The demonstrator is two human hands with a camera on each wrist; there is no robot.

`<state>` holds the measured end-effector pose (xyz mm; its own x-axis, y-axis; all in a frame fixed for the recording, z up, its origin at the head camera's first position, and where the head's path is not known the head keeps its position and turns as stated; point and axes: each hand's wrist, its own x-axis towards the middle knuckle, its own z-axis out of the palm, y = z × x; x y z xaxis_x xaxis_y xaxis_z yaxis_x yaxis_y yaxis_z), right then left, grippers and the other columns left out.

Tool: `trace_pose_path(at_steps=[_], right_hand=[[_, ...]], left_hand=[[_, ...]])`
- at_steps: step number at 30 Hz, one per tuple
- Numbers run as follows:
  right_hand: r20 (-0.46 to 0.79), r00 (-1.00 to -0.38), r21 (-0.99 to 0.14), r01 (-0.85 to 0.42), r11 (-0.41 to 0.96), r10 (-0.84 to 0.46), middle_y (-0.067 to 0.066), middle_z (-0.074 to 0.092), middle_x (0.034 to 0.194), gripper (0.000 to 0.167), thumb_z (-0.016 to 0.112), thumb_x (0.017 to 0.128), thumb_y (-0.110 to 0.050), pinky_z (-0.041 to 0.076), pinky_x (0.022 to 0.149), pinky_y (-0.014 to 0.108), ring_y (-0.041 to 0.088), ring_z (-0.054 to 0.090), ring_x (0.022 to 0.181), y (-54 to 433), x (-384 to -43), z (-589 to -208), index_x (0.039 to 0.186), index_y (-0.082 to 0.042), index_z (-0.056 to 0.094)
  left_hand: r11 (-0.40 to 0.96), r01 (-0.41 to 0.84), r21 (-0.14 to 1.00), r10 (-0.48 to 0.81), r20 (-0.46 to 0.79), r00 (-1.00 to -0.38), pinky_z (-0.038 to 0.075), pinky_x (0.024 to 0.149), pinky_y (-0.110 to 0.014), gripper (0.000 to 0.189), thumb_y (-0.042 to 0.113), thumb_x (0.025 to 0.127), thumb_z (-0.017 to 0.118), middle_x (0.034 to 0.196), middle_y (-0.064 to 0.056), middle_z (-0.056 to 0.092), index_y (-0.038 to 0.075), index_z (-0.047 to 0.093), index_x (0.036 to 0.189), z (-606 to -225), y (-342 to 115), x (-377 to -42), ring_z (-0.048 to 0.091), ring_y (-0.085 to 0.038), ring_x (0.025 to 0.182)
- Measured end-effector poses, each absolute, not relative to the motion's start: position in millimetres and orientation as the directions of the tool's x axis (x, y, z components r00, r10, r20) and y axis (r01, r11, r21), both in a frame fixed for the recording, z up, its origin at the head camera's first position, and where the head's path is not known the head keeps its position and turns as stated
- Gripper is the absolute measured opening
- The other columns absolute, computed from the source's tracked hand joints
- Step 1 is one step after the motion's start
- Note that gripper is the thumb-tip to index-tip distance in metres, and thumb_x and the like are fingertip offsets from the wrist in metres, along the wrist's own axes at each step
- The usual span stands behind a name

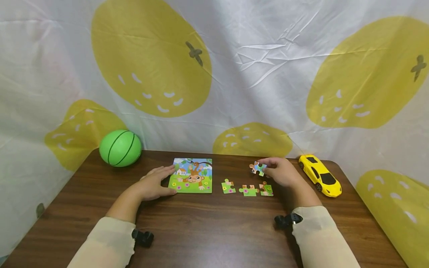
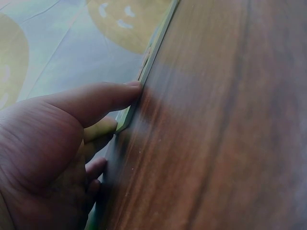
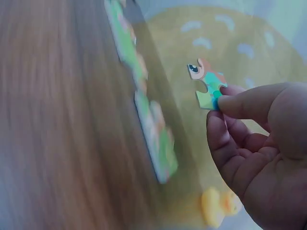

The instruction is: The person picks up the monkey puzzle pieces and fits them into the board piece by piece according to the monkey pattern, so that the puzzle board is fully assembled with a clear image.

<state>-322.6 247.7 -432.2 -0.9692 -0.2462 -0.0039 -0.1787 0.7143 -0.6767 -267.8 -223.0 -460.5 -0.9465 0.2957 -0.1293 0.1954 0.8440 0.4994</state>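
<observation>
A square picture puzzle board (image 1: 194, 182) with a monkey design lies flat on the table. My left hand (image 1: 155, 182) holds its left side, the thumb at the near corner and the fingers along the left edge. In the left wrist view the thumb (image 2: 117, 96) touches the board's edge. My right hand (image 1: 281, 172) pinches a puzzle piece (image 1: 258, 168) between thumb and fingertips, raised off the table. The right wrist view shows an eye printed on this puzzle piece (image 3: 208, 86). Below it lie loose pieces: one apart (image 1: 228, 187), two close together, the left one (image 1: 249, 190) and the right one (image 1: 266, 189).
A green ball (image 1: 120, 148) sits at the back left corner of the brown wooden table (image 1: 201, 230). Right of my right hand stands a yellow toy car (image 1: 320, 175). A small yellow duck-like toy (image 3: 218, 208) appears low in the right wrist view. A patterned curtain (image 1: 234, 85) hangs behind.
</observation>
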Motion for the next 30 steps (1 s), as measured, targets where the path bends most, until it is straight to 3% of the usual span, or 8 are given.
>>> trace_pose_path(at_steps=[8, 17, 24, 30], right_hand=[[-0.026, -0.948, -0.774, -0.182, 0.607, -0.318, 0.008, 0.071, 0.096, 0.031, 0.067, 0.105, -0.018, 0.051, 0.054, 0.031, 0.032, 0.07, 0.08, 205, -314, -419, 0.135, -0.018, 0.075], [-0.048, -0.916, -0.811, -0.196, 0.551, -0.398, 0.009, 0.074, 0.104, 0.028, 0.068, 0.104, -0.019, 0.058, 0.07, 0.04, 0.027, 0.074, 0.088, 155, -316, -423, 0.131, -0.02, 0.077], [-0.082, -0.896, -0.819, -0.189, 0.542, -0.436, 0.007, 0.071, 0.099, 0.024, 0.071, 0.103, -0.019, 0.053, 0.061, 0.033, 0.028, 0.071, 0.081, 119, -322, -429, 0.126, -0.02, 0.079], [-0.135, -0.888, -0.806, -0.159, 0.57, -0.439, 0.003, 0.075, 0.107, 0.023, 0.071, 0.104, -0.024, 0.054, 0.06, 0.034, 0.022, 0.074, 0.087, 98, -328, -433, 0.125, -0.027, 0.079]], left_hand=[[0.843, 0.193, 0.502, 0.297, -0.134, -0.946, 0.02, 0.123, -0.081, 0.09, 0.05, 0.093, 0.079, 0.178, -0.006, 0.031, 0.019, 0.039, 0.168, -459, -223, -266, 0.019, -0.044, 0.166], [0.841, 0.197, 0.504, 0.302, -0.134, -0.944, 0.02, 0.122, -0.082, 0.09, 0.049, 0.093, 0.079, 0.178, -0.006, 0.031, 0.018, 0.04, 0.167, -457, -222, -264, 0.019, -0.044, 0.166], [0.843, 0.189, 0.503, 0.296, -0.14, -0.945, 0.019, 0.123, -0.082, 0.09, 0.05, 0.093, 0.079, 0.178, -0.006, 0.031, 0.019, 0.039, 0.168, -458, -222, -267, 0.019, -0.044, 0.166], [0.843, 0.186, 0.505, 0.297, -0.148, -0.943, 0.019, 0.123, -0.081, 0.09, 0.05, 0.093, 0.078, 0.178, -0.006, 0.03, 0.019, 0.039, 0.168, -458, -223, -268, 0.018, -0.044, 0.166]])
